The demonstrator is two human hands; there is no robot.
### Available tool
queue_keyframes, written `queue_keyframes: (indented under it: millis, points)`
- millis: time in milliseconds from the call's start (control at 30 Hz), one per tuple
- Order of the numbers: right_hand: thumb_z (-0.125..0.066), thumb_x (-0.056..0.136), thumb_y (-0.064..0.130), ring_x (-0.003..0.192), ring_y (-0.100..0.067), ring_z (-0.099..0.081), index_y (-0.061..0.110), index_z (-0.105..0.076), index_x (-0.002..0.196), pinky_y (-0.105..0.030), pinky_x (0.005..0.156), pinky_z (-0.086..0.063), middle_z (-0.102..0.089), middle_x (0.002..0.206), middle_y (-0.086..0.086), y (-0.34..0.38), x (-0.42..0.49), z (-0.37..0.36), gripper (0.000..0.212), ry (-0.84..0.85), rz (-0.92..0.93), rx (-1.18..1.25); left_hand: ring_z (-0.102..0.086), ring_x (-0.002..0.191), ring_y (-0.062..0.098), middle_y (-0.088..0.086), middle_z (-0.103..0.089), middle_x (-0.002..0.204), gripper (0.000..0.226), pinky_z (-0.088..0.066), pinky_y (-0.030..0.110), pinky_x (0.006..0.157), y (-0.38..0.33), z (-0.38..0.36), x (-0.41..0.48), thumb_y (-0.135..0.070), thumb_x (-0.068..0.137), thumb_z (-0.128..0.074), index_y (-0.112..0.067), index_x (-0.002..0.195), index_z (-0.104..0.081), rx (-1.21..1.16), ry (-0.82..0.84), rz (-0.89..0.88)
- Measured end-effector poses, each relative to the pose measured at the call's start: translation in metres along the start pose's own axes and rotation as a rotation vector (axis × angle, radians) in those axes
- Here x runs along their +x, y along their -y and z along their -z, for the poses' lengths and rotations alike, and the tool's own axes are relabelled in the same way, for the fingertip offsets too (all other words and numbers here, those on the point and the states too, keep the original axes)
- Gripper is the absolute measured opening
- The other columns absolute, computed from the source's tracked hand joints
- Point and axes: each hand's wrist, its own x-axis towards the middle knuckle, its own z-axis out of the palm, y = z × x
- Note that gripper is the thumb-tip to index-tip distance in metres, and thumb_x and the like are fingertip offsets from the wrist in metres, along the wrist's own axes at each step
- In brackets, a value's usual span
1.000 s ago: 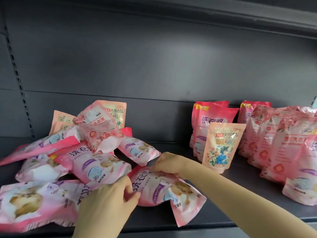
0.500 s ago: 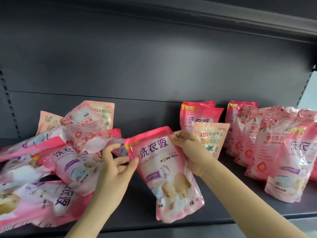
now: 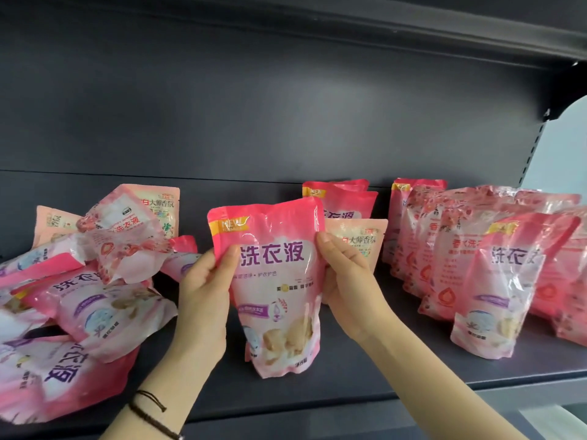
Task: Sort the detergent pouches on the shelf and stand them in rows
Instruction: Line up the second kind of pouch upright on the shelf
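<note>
A pink detergent pouch (image 3: pixel 279 300) with purple lettering stands upright at the middle of the dark shelf (image 3: pixel 349 389). My left hand (image 3: pixel 205 290) grips its left edge with the thumb on the front. My right hand (image 3: pixel 346 277) grips its right edge. To the left lies a jumbled pile of pouches (image 3: pixel 82 300), lying flat and overlapping. On the right, rows of upright pouches (image 3: pixel 460 255) stand one behind another. One purple-lettered pouch (image 3: pixel 498 293) stands at their front.
Behind the held pouch stand two pink pouches (image 3: pixel 346 204) and a smaller peach-coloured pouch (image 3: pixel 362 239). The shelf's back panel (image 3: pixel 286 122) is dark grey, with an upper shelf (image 3: pixel 381 30) overhead. The shelf's front edge runs below my wrists.
Both hands lifted the pouch from lying flat at the shelf front, turned it upright and brought it to stand at the middle of the shelf. The view moved closer and rightward.
</note>
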Motion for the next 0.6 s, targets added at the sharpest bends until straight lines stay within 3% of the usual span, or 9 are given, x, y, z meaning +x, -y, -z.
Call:
queue_keyframes:
  millis: [133,267,400,600]
  points:
    - [-0.048,0.096,0.029,0.097,-0.021,-0.068,0.007,-0.071,0.101,-0.033,0.086,-0.057,-0.072,0.105,-0.012,0.017,-0.007,0.024,0.032,-0.102,0.099,-0.025,-0.07,0.086,0.011,0.0,-0.076,0.093,0.019,-0.057,0.028,0.074,0.002,-0.031,0.002,-0.042,0.076,-0.062,-0.031,0.083,-0.076,0.038,0.105,-0.043]
    - [-0.052,0.092,0.033,0.092,-0.021,-0.062,0.003,-0.068,0.097,-0.035,0.09,-0.053,-0.065,0.099,-0.015,0.038,-0.012,0.057,0.034,-0.179,0.185,-0.117,-0.07,0.083,0.008,-0.002,-0.076,0.09,0.02,-0.055,0.018,0.067,0.008,-0.071,0.0,-0.041,0.08,-0.059,-0.031,0.078,-0.076,0.043,0.153,-0.073]
    - [-0.054,0.091,0.031,0.089,-0.017,-0.067,0.015,-0.072,0.091,-0.028,0.08,-0.057,-0.072,0.094,-0.006,0.048,-0.011,0.09,0.024,-0.144,0.134,-0.028,-0.07,0.088,0.01,0.0,-0.076,0.094,0.023,-0.056,0.02,0.071,0.02,-0.099,0.0,-0.044,0.08,-0.058,-0.03,0.08,-0.077,0.007,0.194,-0.008]
    - [-0.054,0.092,0.031,0.102,-0.019,-0.068,0.018,-0.076,0.094,-0.031,0.088,-0.053,-0.074,0.101,-0.006,0.047,-0.001,0.12,0.026,-0.122,0.039,0.042,-0.067,0.106,0.019,0.009,-0.072,0.111,0.033,-0.056,0.024,0.079,0.032,-0.113,0.01,-0.038,0.088,-0.055,-0.016,0.1,-0.075,-0.117,0.325,0.134]
